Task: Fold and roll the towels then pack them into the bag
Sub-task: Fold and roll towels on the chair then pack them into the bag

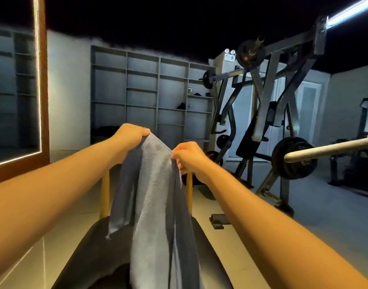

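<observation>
Towel (154, 184) up in air, hanging long from your two hands. Left hand (131, 135) grips one top corner, fingers curled over edge. Right hand (189, 157) pinches other corner, close beside left and slightly lower, not touching. Cloth drapes onto black bench (95, 247) below your wrists. Fold stage, by the look, barely begun. Next: level top edge, bring halves together cleanly. Bag not in view.

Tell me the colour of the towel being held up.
Grey-blue, plain with no pattern; the towel shows best in the head view, hanging from both hands.
</observation>
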`<state>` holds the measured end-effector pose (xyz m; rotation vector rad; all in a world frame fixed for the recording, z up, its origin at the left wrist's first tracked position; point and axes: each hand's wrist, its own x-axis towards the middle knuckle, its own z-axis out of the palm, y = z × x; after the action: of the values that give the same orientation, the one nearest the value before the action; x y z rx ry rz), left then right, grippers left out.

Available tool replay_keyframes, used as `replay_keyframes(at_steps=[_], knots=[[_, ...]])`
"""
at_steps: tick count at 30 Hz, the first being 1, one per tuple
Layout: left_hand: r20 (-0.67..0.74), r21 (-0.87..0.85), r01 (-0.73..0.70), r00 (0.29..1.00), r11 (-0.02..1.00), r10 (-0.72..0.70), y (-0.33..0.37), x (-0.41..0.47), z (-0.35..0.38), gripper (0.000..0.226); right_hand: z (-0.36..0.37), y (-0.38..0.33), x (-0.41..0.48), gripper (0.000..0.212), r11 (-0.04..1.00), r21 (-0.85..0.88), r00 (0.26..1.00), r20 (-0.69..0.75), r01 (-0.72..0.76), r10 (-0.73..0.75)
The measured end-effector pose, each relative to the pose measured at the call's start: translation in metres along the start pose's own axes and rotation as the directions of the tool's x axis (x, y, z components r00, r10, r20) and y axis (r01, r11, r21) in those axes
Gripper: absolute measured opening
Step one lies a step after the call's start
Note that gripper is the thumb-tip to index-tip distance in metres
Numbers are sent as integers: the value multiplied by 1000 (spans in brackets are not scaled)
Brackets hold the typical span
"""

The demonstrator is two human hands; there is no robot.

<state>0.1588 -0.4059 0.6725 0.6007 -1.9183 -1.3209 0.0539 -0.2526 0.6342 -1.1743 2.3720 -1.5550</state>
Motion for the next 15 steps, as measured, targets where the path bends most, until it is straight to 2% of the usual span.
replay_keyframes(at_steps=[2,4,6,8,9,11,13,15], knots=[[-24,-30,79,997,996,-80,-4,9,-9,28,9,-3,6,8,970,189,985,109,-154,135],[-31,-52,135,990,990,-136,-9,13,-15,38,13,-3,10,11,951,257,979,155,-172,135],[-29,-74,170,985,983,-172,-14,18,-18,38,13,-3,9,15,935,319,978,185,-153,97],[-41,-85,208,976,974,-212,-23,24,-21,38,11,-4,9,30,917,356,968,230,-180,101],[-47,-95,228,971,969,-233,-29,29,-22,36,11,-3,11,37,918,340,960,256,-201,115],[-42,-102,251,966,962,-257,-38,37,-25,33,8,1,14,39,927,296,944,299,-232,140],[-61,-93,260,962,961,-266,-45,45,-31,34,4,10,17,30,941,246,932,335,-231,141],[-70,-92,269,959,959,-276,-53,52,-36,36,-1,19,19,13,988,78,937,335,-130,97]])
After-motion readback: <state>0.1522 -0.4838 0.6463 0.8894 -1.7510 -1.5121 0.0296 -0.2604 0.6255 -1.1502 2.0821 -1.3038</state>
